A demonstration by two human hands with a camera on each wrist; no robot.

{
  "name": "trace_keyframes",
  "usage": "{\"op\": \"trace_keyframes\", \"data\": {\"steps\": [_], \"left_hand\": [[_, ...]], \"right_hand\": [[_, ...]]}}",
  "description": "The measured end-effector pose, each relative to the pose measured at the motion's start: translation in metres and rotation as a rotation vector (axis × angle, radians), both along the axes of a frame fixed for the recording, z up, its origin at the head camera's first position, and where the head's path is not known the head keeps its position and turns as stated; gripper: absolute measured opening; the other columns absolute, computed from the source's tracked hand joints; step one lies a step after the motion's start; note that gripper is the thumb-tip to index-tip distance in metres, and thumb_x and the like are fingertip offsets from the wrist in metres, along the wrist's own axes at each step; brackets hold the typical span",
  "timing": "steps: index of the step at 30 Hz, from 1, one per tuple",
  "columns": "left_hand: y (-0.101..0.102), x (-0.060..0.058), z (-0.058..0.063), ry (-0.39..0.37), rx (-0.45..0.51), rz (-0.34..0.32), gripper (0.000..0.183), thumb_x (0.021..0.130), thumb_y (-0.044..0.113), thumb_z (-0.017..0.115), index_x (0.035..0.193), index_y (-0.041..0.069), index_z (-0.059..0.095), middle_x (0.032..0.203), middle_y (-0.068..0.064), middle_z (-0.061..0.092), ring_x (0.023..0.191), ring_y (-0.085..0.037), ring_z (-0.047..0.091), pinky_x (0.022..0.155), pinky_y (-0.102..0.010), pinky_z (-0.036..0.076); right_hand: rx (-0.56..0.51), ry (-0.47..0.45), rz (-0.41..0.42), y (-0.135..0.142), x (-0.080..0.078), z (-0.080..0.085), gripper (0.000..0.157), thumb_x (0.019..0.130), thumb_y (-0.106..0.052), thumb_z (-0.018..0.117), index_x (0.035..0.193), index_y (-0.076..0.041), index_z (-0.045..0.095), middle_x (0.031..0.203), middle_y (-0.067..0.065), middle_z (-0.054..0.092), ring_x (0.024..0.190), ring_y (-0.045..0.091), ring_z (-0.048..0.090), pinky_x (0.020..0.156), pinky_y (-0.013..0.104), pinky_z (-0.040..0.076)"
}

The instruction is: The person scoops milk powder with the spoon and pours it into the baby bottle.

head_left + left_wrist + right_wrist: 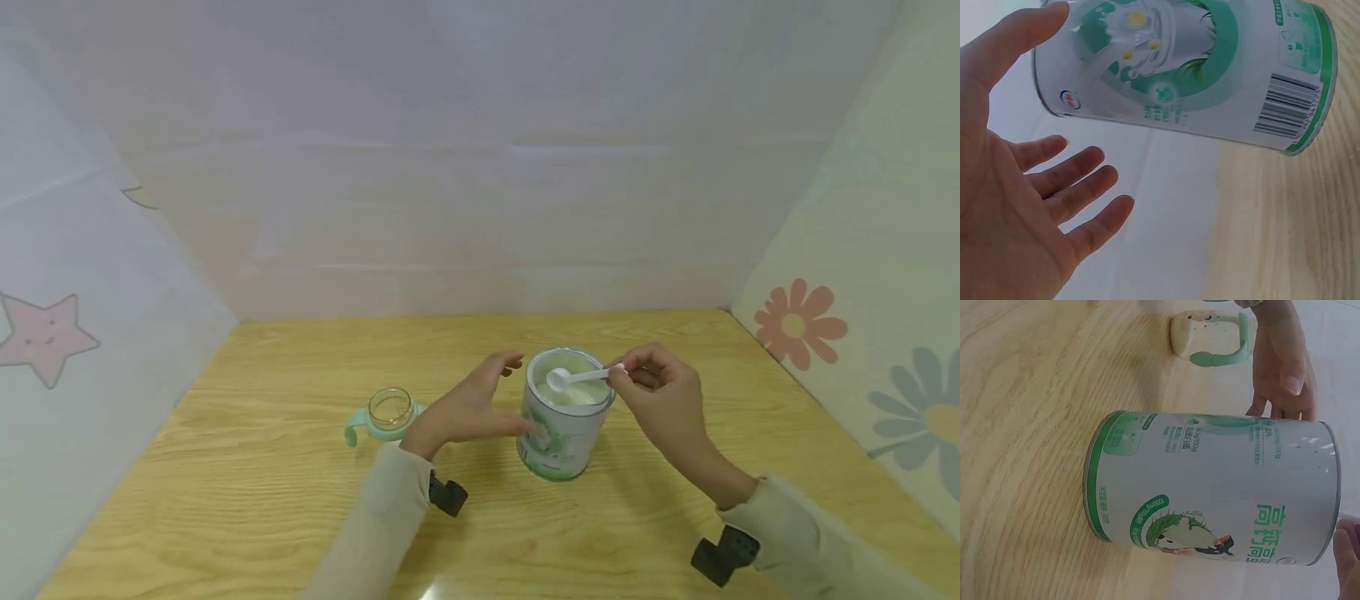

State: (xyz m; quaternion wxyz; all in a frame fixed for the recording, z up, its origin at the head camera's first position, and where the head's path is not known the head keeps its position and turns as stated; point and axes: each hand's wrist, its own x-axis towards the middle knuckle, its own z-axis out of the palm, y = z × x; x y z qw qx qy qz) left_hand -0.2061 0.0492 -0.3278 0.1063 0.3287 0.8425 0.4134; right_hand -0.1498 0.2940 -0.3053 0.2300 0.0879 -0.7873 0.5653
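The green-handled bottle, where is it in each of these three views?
Head: the bottle, left of centre, just left of the left hand.
Left wrist: not in it.
Right wrist: near the top, right of centre, beside the left hand.
Shared landmark: the white-and-green can.

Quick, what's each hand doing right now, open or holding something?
Left hand: open, beside the milk powder tin.
Right hand: closed, pinching the white scoop by its handle.

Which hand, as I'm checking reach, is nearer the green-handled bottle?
Left. The left hand is beside the bottle, between it and the can; the right hand is farther off, beyond the can, pinching the scoop.
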Motion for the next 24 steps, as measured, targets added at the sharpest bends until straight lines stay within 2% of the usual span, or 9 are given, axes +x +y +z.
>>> {"op": "trace_keyframes", "data": {"steps": [3, 7, 14, 18, 21, 24], "left_hand": [[0.005, 0.001, -0.003, 0.002, 0.001, 0.002, 0.097, 0.079, 0.034, 0.078, 0.151, 0.01, 0.017, 0.152, -0.009, 0.028, 0.137, -0.028, 0.031, 0.107, -0.049, 0.036], [0.01, 0.002, -0.008, 0.002, 0.012, 0.0, 0.098, 0.078, 0.035, 0.078, 0.151, 0.011, 0.017, 0.151, -0.01, 0.027, 0.138, -0.03, 0.03, 0.108, -0.05, 0.034], [0.016, 0.001, -0.016, 0.03, -0.01, 0.037, 0.097, 0.076, 0.039, 0.079, 0.15, 0.015, 0.021, 0.15, -0.006, 0.032, 0.14, -0.027, 0.028, 0.112, -0.056, 0.025], [0.019, -0.001, -0.021, 0.047, -0.028, 0.045, 0.098, 0.076, 0.04, 0.079, 0.15, 0.014, 0.02, 0.152, -0.006, 0.031, 0.141, -0.026, 0.026, 0.112, -0.059, 0.019], [0.021, -0.001, -0.023, 0.044, -0.02, 0.034, 0.099, 0.077, 0.041, 0.078, 0.151, 0.014, 0.018, 0.152, -0.006, 0.03, 0.141, -0.026, 0.028, 0.112, -0.057, 0.023], [0.023, -0.001, -0.025, 0.025, 0.006, 0.019, 0.1, 0.077, 0.041, 0.078, 0.152, 0.015, 0.016, 0.15, -0.005, 0.031, 0.139, -0.024, 0.031, 0.111, -0.053, 0.029]], "right_hand": [[0.062, 0.013, -0.01, -0.001, 0.0, -0.001, 0.005, 0.086, 0.004, 0.061, 0.083, 0.006, 0.058, 0.08, -0.019, 0.063, 0.076, -0.003, 0.064, 0.068, 0.013, 0.054], [0.129, 0.033, -0.002, -0.001, -0.002, -0.002, 0.005, 0.084, 0.004, 0.063, 0.081, 0.004, 0.06, 0.08, -0.016, 0.064, 0.076, -0.004, 0.063, 0.067, 0.013, 0.053], [0.248, 0.088, 0.027, -0.004, -0.008, -0.001, 0.009, 0.081, 0.005, 0.066, 0.076, -0.002, 0.063, 0.08, 0.008, 0.068, 0.073, -0.005, 0.061, 0.063, 0.011, 0.052], [0.289, 0.099, 0.042, -0.006, -0.011, 0.0, 0.012, 0.08, 0.006, 0.067, 0.075, -0.004, 0.063, 0.077, 0.004, 0.066, 0.071, 0.003, 0.065, 0.062, 0.013, 0.053], [0.318, 0.088, 0.048, -0.008, -0.012, 0.001, 0.012, 0.079, 0.006, 0.065, 0.075, -0.005, 0.062, 0.074, 0.001, 0.064, 0.07, 0.009, 0.067, 0.062, 0.014, 0.053], [0.349, 0.073, 0.062, -0.01, -0.014, 0.003, 0.01, 0.079, 0.006, 0.065, 0.077, -0.004, 0.062, 0.073, 0.003, 0.063, 0.069, 0.006, 0.066, 0.063, 0.015, 0.053]]}}
